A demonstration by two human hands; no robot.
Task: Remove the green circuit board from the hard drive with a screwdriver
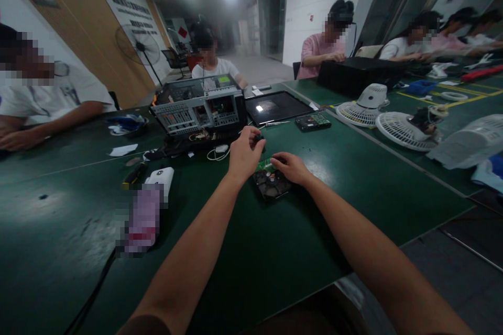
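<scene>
A hard drive with a green circuit board lies on the green table in front of me. My right hand is at its right side, fingertips resting on the board and steadying the drive. Just above the drive's far left corner is my left hand, its fingers curled together in a pinch. Something small and dark shows at those fingertips, too unclear to name. Beyond the hands lies a screwdriver, and to its right a second hard drive with its circuit board up.
An opened computer case stands beyond my left hand, beside a black panel. A white cable lies before it. At left are a blurred purple item and pliers. Fan parts lie right. Several people sit around.
</scene>
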